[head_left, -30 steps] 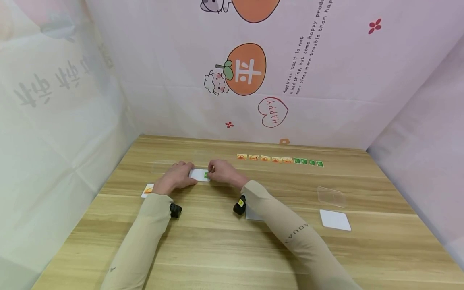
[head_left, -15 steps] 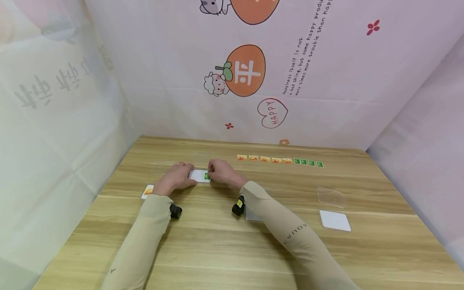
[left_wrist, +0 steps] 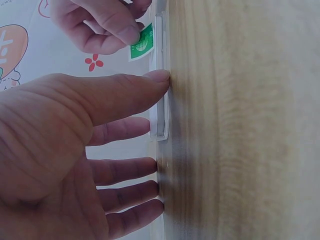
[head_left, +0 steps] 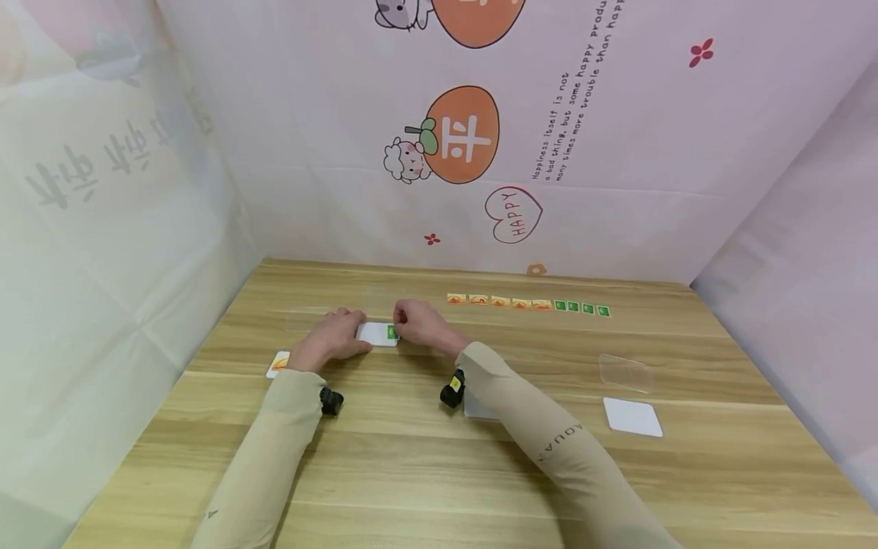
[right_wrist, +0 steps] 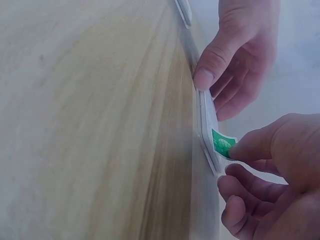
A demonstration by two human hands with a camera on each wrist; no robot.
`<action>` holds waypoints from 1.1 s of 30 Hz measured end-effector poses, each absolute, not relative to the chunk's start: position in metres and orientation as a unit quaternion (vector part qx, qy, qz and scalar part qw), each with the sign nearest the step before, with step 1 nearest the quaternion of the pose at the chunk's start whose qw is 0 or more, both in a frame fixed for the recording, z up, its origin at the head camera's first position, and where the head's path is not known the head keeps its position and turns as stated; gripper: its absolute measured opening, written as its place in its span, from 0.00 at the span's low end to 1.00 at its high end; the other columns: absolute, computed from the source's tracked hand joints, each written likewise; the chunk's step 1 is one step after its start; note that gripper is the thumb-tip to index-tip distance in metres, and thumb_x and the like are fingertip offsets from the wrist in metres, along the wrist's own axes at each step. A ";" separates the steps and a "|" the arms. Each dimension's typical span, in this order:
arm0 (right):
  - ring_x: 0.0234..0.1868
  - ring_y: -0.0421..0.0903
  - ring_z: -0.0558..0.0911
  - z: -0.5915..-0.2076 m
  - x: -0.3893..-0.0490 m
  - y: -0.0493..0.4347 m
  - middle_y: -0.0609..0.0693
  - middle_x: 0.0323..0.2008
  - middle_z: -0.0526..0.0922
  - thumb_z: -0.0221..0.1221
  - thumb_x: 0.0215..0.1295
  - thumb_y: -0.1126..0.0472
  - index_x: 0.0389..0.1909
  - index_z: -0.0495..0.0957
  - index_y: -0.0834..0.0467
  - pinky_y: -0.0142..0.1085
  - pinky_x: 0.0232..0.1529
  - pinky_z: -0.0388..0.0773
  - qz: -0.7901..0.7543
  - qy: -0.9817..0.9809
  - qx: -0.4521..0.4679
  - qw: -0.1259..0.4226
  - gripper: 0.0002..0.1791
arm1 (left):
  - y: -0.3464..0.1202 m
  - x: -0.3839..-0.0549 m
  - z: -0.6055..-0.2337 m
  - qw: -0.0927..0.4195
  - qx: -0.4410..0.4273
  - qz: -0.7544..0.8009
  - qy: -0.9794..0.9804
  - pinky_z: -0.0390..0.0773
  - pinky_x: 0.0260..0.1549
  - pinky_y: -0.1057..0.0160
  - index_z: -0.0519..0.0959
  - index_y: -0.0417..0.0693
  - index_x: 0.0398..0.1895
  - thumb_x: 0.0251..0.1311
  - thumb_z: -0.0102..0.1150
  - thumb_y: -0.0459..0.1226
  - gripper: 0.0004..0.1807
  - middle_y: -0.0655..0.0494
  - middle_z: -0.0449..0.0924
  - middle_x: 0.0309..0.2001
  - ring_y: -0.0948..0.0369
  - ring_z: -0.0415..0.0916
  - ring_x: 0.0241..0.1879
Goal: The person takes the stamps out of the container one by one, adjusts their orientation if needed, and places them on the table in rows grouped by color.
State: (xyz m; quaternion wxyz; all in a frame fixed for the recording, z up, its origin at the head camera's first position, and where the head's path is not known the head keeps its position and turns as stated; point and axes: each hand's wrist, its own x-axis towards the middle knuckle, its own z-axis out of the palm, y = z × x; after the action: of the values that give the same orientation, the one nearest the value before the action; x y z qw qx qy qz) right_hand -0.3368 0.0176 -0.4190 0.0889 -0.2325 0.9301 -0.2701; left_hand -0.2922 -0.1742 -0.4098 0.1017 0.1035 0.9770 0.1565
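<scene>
While a blank card (head_left: 632, 417) lies near me, counter (head_left: 384, 473) R, my L hand (head_left: 334, 335) holds a white card (head_left: 373, 334) betw. thumb & fingers; my R hand (head_left: 421, 326) pinches a green sticker (head_left: 392, 332) at its R end. Farther: sticker row (head_left: 521, 303), orange then green; behind, printed backdrop (head_left: 617, 213).

Backed by a pale pinkish wall (head_left: 309, 114) printed with orange fruits (head_left: 463, 135), small red flowers (head_left: 701, 52), a HAPPY heart (head_left: 514, 215) and slanting English text (head_left: 572, 114). Flanked by a creased, faintly lettered whitish left wall (head_left: 123, 267) and a pale right wall (head_left: 796, 244). Floored with a streaky wood-grain worktop (head_left: 384, 473). Lit evenly.
</scene>
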 end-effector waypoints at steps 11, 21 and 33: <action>0.34 0.43 0.74 -0.419 -0.337 0.023 0.49 0.34 0.79 0.57 0.67 0.63 0.37 0.77 0.56 0.31 0.34 0.70 -0.277 0.928 -0.231 0.096 0.02 | -0.174 -0.292 -0.411 0.099 0.105 0.158 0.977 0.70 0.55 0.45 0.68 0.41 0.65 0.63 0.62 0.48 0.32 0.37 0.70 0.61 0.45 0.68 0.54; 0.34 0.44 0.74 -0.418 -0.337 0.033 0.50 0.34 0.78 0.56 0.66 0.64 0.37 0.76 0.58 0.31 0.33 0.71 -0.296 0.923 -0.231 0.091 0.02 | -0.173 -0.292 -0.411 0.100 0.105 0.164 0.976 0.71 0.54 0.47 0.68 0.42 0.65 0.62 0.62 0.48 0.32 0.38 0.70 0.60 0.46 0.68 0.53; 0.32 0.43 0.74 -0.415 -0.337 0.046 0.50 0.33 0.79 0.56 0.66 0.65 0.38 0.76 0.58 0.31 0.32 0.71 -0.294 0.923 -0.233 0.088 0.02 | -0.174 -0.291 -0.411 0.096 0.109 0.169 0.975 0.71 0.54 0.46 0.69 0.40 0.65 0.63 0.63 0.47 0.32 0.37 0.70 0.60 0.46 0.68 0.53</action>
State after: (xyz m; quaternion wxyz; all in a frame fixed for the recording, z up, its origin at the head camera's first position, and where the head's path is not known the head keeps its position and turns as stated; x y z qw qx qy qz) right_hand -0.3368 0.0456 -0.4152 0.0884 -0.2326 0.9228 -0.2940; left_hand -0.2909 -0.1741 -0.4110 0.0961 0.1091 0.9748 0.1693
